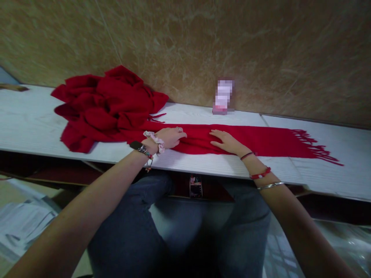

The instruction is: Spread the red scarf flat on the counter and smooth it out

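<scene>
Red scarf (198, 139), plain and soft-looking, lying lengthwise along the white table (327, 179); its left part is a loose, crumpled heap (107, 110); its right part runs out as a flat, lightly creased strip, ending in twisted fringe (319, 150); a few strands also poke out beside the heap.

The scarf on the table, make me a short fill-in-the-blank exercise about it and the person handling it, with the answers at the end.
1. The scarf is coloured ____.
2. The table under it has a ____ top.
3. The arm wearing the watch is the person's ____ one.
4. The hand nearer the spread-out fringe is the person's ____ one.

Missing words: red; white; left; right.
</scene>
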Demonstrator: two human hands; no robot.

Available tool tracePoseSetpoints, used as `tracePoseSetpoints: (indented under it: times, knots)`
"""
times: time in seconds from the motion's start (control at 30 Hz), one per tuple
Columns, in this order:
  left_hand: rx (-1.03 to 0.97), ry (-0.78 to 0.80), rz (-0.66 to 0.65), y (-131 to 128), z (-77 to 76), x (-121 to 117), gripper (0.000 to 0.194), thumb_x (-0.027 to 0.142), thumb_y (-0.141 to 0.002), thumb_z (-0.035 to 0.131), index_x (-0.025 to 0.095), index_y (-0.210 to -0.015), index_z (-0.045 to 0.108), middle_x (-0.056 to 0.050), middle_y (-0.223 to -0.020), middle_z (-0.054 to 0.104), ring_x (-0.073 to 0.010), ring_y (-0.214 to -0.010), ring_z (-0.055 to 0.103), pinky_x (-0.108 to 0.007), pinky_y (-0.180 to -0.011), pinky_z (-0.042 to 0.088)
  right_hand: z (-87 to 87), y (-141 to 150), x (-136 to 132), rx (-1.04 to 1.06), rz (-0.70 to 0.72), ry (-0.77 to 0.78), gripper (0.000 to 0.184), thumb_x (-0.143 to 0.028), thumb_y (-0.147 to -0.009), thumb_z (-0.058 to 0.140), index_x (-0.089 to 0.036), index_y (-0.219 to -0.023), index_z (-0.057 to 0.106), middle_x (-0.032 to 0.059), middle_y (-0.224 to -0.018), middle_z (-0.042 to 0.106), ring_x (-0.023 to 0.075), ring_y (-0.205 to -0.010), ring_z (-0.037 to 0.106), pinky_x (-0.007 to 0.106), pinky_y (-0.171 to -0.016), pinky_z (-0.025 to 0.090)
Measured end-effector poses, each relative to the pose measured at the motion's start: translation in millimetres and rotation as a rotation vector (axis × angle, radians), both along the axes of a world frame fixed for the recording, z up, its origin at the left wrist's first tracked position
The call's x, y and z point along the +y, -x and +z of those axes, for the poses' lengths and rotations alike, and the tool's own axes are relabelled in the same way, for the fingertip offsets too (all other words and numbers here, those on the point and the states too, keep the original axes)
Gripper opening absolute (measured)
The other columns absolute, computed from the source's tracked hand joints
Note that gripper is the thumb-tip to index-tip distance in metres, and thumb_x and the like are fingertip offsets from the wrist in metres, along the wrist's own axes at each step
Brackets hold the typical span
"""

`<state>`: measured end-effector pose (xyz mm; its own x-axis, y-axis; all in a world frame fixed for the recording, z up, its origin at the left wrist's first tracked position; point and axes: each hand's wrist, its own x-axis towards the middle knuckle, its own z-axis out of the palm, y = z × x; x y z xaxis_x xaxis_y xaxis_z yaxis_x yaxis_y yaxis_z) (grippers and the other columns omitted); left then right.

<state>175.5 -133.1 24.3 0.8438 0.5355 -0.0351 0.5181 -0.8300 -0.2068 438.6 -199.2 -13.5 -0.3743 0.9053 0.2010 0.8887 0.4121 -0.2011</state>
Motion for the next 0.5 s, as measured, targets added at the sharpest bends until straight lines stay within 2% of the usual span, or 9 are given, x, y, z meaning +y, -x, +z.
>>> tracePoseSetpoints:
  times: [0.17, 0.27, 0.37, 0.5]
  knots:
    - [0.064, -0.052, 0.023, 6.1, 24.2, -2.6, 0.023, 0.021, -0.075, 0.047, 0.018, -0.095, 0.058, -0.002, -0.09, 0.063, -0.0151, -0.082, 0.057, -0.027, -0.075, 0.04, 1.0, -1.1, -0.2, 0.028, -0.003, 0.003, 0.049, -0.04, -0.084, 0.042, -0.013, -0.124, 0.047, 0.0122, -0.13, 0.046, 0.0205, -0.123, 0.037, 0.04, -0.103, 0.03]
    - [0.038, -0.065, 0.027, 8.8, 30.7, -2.9, 0.019, 0.02, -0.075, 0.046, 0.018, -0.089, 0.059, -0.002, -0.082, 0.062, -0.0149, -0.078, 0.057, -0.027, -0.073, 0.039, 0.5, -1.3, 0.1, 0.041, 0.005, -0.004, 0.048, -0.039, -0.084, 0.043, -0.013, -0.123, 0.047, 0.0124, -0.13, 0.046, 0.0209, -0.122, 0.038, 0.041, -0.103, 0.03]
    - [0.044, 0.04, 0.025, 9.5, 25.2, -1.7, 0.018, 0.021, -0.075, 0.047, 0.019, -0.089, 0.058, -0.001, -0.08, 0.061, -0.0144, -0.075, 0.055, -0.024, -0.068, 0.038, -1.4, -2.2, 0.9, 0.06, 0.015, -0.028, 0.046, -0.038, -0.083, 0.045, -0.016, -0.123, 0.048, 0.0108, -0.129, 0.048, 0.0215, -0.122, 0.039, 0.043, -0.102, 0.032]
    - [0.053, 0.215, 0.104, 10.8, 9.4, 1.5, 0.023, 0.027, -0.075, 0.05, 0.018, -0.095, 0.056, -0.001, -0.076, 0.061, -0.0139, -0.07, 0.053, -0.023, -0.065, 0.037, -3.5, -3.0, 1.7, 0.073, 0.022, -0.045, 0.045, -0.037, -0.082, 0.047, -0.014, -0.121, 0.05, 0.0125, -0.127, 0.049, 0.0217, -0.121, 0.041, 0.042, -0.102, 0.032]
